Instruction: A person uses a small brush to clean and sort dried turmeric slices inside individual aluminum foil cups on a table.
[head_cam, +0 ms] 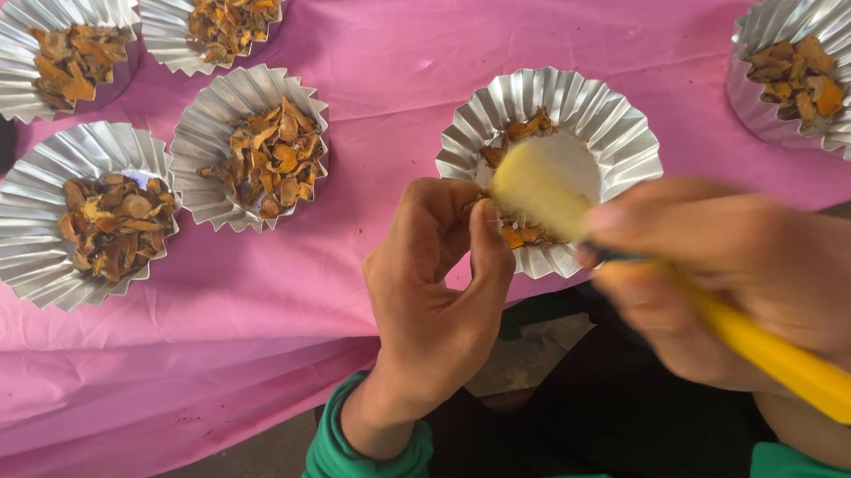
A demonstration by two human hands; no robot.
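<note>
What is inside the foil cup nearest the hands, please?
The foil cup holds a few dried orange pieces and a bare pale bottom. The brush and left hand cover the near part.

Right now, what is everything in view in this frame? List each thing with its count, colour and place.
Fluted foil cups: six, silver; four at the left, one in the middle by the hands, one at the top right corner.
Dried orange-brown pieces: a heap in each cup; the middle cup is only part filled.
Pink plastic table cover: one, creased, under all the cups.
Yellow-handled brush: one, pale blurred bristles over the middle cup.
Green sleeves: two, at the bottom edge.
Left hand: fingertips curled at the middle cup's near rim.
Right hand: blurred, gripping the brush.
</note>
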